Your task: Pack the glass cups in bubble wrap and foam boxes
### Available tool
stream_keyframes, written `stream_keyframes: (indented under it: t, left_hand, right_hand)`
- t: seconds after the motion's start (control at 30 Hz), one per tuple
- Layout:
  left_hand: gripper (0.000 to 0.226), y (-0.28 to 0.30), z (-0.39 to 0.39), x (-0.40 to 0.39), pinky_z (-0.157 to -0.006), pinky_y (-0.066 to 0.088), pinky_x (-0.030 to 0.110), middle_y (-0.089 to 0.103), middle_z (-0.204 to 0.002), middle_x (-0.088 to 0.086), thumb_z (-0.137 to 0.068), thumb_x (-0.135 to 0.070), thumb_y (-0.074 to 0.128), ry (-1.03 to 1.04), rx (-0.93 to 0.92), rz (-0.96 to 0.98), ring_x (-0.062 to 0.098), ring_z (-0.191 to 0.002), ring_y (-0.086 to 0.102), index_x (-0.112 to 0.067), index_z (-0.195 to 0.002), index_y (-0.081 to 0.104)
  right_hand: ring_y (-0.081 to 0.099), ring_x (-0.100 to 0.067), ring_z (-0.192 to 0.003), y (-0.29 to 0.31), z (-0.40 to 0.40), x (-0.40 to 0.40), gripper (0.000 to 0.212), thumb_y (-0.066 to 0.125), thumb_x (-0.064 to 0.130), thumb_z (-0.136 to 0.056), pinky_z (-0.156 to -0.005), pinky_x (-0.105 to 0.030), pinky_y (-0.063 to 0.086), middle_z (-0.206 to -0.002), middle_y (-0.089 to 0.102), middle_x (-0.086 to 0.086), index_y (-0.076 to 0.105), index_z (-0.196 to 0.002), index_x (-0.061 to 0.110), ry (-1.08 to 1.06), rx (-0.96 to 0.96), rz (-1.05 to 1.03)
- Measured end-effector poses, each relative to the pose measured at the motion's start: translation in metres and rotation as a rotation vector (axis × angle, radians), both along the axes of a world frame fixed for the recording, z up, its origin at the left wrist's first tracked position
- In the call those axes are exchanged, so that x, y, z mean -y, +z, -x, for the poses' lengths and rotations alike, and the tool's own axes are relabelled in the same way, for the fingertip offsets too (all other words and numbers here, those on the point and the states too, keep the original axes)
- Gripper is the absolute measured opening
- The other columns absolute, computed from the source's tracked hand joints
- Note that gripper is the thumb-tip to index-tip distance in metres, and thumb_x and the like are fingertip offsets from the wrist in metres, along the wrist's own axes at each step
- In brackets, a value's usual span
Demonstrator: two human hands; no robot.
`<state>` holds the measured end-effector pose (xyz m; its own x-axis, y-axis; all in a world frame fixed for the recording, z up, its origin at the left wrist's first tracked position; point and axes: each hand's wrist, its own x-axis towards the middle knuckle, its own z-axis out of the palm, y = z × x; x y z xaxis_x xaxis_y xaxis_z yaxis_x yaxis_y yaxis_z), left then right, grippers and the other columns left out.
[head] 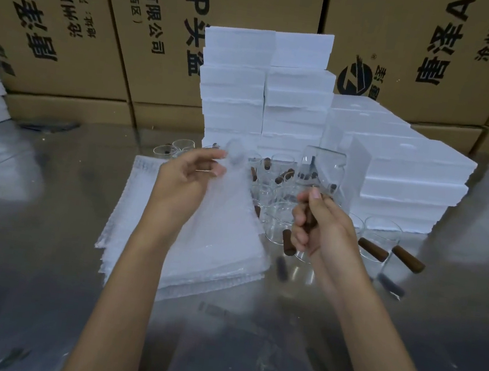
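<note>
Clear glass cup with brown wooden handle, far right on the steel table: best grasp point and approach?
Grip the brown wooden handle of the far-right clear glass cup, coming from the right front. The handle juts out toward that side, clear of the neighbouring cup and the white foam boxes; it probably slips less than the smooth glass wall.

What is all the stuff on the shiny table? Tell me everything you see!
held glass cup: one, clear, raised by its brown handle
bubble wrap sheet: one, whitish, lifted at its top
bubble wrap pile: a stack, whitish, flat on the table
glass cups: many, clear with brown handles, mid-table
foam boxes: many, white, stacked behind the cups
cardboard boxes: several, brown, printed, at the back
table: one, shiny grey metal
left hand: pinches the sheet
right hand: grips the cup's handle
</note>
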<state>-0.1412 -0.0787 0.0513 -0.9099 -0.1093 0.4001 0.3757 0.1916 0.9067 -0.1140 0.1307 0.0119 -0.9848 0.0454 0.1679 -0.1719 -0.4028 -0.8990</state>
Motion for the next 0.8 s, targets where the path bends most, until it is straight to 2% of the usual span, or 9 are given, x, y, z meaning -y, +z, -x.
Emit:
stream_keyframes:
  t: [0.07,0.2,0.3,0.4,0.43,0.57,0.63,0.7,0.8]
  left_hand:
    - [0.075,0.003,-0.005,-0.005,-0.072,0.044,0.008,0.068,-0.092,0.005,-0.070,0.027,0.020,-0.044,-0.045,0.014,0.004,-0.088,0.067,-0.014,-0.110,0.068]
    - [0.067,0.003,-0.009,-0.021,-0.088,0.054,0.023,0.069,-0.097,0.006,-0.074,0.031,0.029,-0.095,-0.072,-0.012,0.013,-0.089,0.067,-0.015,-0.104,0.068]
    - [0.048,0.000,-0.010,-0.033,-0.081,0.055,0.021,0.072,-0.094,0.000,-0.081,0.022,0.054,-0.097,-0.077,0.002,0.009,-0.083,0.065,-0.019,-0.099,0.071]
    - [0.034,-0.003,-0.011,-0.039,-0.078,0.051,0.016,0.072,-0.091,-0.006,-0.084,0.010,0.064,0.006,-0.149,-0.008,0.005,-0.084,0.066,-0.021,-0.096,0.072]
    - [0.032,-0.004,-0.011,-0.040,-0.079,0.051,0.015,0.072,-0.091,-0.009,-0.085,0.006,0.066,0.052,-0.184,-0.032,0.005,-0.086,0.067,-0.023,-0.095,0.072]
    - [0.025,-0.003,-0.014,-0.046,-0.082,0.053,0.018,0.073,-0.094,-0.009,-0.088,0.003,0.067,0.039,-0.254,-0.114,0.009,-0.092,0.069,-0.021,-0.094,0.072]
    - [0.027,-0.004,-0.019,-0.054,-0.084,0.053,0.018,0.073,-0.094,-0.007,-0.088,0.007,0.065,-0.032,-0.279,-0.072,0.011,-0.094,0.069,-0.018,-0.094,0.071]
    - [0.029,-0.005,-0.025,-0.062,-0.086,0.052,0.019,0.072,-0.093,-0.008,-0.086,0.010,0.061,-0.102,-0.308,-0.010,0.012,-0.096,0.069,-0.017,-0.092,0.071]
    - [0.026,-0.008,-0.030,-0.071,-0.087,0.052,0.022,0.069,-0.088,-0.004,-0.080,0.009,0.057,-0.163,-0.340,0.043,0.016,-0.093,0.068,-0.013,-0.084,0.071]
  right_hand:
    - [0.039,-0.011,-0.047,0.001,-0.003,0.000,0.023,0.049,0.033,-0.102,-0.044,-0.024,0.032,-0.066,0.051,0.002,0.061,-0.094,0.014,0.062,-0.038,-0.004]
    - [0.038,-0.011,-0.048,0.007,-0.009,0.001,0.022,0.052,0.038,-0.098,-0.043,-0.023,0.030,-0.067,0.051,0.001,0.066,-0.096,0.021,0.106,-0.168,-0.199]
    - [0.043,-0.008,-0.052,0.008,-0.012,0.002,0.019,0.054,0.034,-0.099,-0.049,-0.023,0.037,-0.068,0.053,0.003,0.067,-0.097,0.021,-0.001,-0.253,-0.462]
    - [0.053,-0.020,-0.065,0.003,-0.010,-0.004,0.020,0.055,0.033,-0.099,-0.065,-0.040,0.048,-0.070,0.058,-0.001,0.063,-0.093,0.016,-0.188,-0.300,-0.834]
    - [0.056,-0.022,-0.067,0.001,-0.008,-0.008,0.019,0.055,0.034,-0.098,-0.067,-0.042,0.049,-0.069,0.059,0.000,0.061,-0.089,0.018,-0.229,-0.301,-0.956]
    - [0.054,-0.014,-0.063,-0.005,-0.006,-0.014,0.023,0.052,0.042,-0.096,-0.055,-0.030,0.037,-0.065,0.057,0.009,0.044,-0.079,0.030,-0.328,-0.296,-1.326]
    - [0.053,-0.016,-0.064,-0.008,-0.005,-0.010,0.022,0.051,0.042,-0.096,-0.055,-0.030,0.035,-0.064,0.055,0.010,0.045,-0.079,0.029,-0.392,-0.307,-1.365]
    - [0.054,-0.015,-0.065,-0.007,-0.005,-0.008,0.025,0.052,0.042,-0.097,-0.057,-0.031,0.040,-0.064,0.056,0.010,0.051,-0.080,0.024,-0.399,-0.268,-1.292]
    - [0.049,-0.006,-0.050,0.001,-0.006,-0.007,0.029,0.055,0.037,-0.098,-0.050,-0.021,0.039,-0.053,0.050,0.010,0.063,-0.079,0.017,-0.238,-0.085,-0.861]
